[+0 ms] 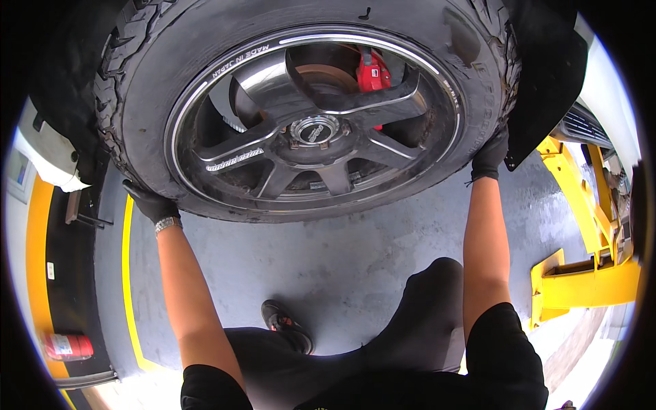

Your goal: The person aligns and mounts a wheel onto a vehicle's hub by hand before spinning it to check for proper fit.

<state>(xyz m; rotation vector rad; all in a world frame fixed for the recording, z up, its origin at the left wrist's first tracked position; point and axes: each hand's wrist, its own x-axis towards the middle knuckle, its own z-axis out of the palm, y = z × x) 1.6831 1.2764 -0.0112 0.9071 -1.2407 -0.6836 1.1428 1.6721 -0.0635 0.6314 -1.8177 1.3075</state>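
Note:
A large wheel with a dark grey spoked rim and a chunky black tyre fills the upper middle, upright in front of me. My left hand, in a black glove with a metal-band watch at the wrist, grips the tyre's lower left edge. On the lower right side, my right hand, also gloved in black, is wrapped round the tread. Its fingertips are partly hidden behind the tyre. Between the spokes show a red brake caliper and a rusty brake disc.
Yellow lift arms stand at the right, near the floor. Dark wheel-arch lining and white bodywork surround the wheel. A red fire extinguisher is at the lower left, beside a yellow floor line. My shoe rests on the grey floor.

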